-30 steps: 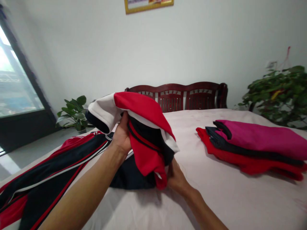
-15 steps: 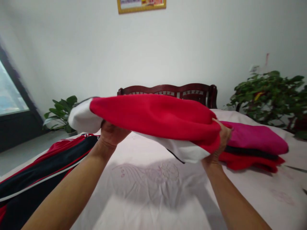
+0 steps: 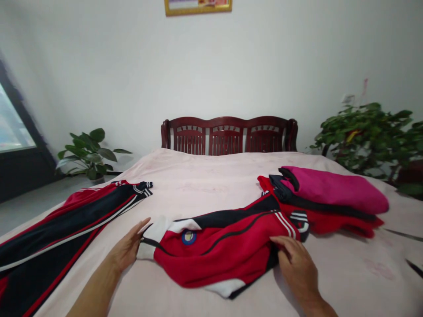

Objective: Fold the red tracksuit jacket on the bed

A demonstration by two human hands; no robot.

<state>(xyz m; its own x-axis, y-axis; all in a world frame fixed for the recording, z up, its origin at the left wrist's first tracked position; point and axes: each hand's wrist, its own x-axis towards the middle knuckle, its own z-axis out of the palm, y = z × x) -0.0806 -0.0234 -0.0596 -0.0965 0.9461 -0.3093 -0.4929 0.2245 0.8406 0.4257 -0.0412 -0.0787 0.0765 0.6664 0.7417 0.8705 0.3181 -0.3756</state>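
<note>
A folded red, navy and white track jacket (image 3: 211,246) lies on the bed in front of me, with a round blue badge and a dark zip line showing. At its white collar end, my left hand (image 3: 127,246) has its fingers stretched out along the edge, touching it. My right hand (image 3: 297,268) has bent fingers closed on the jacket's right side, just below the white stripes. The fingertips' undersides there are hidden.
A stack of folded clothes, magenta on top (image 3: 337,189), lies at the right. Navy and red striped trousers (image 3: 72,229) stretch along the left. The pale bedsheet (image 3: 198,171) reaches a dark wooden headboard (image 3: 226,136). Plants (image 3: 87,152) stand on both sides.
Both my hands have come down, and the jacket, held up in the air before, now lies flat on the bed with its badge side up. My left fingers have straightened.
</note>
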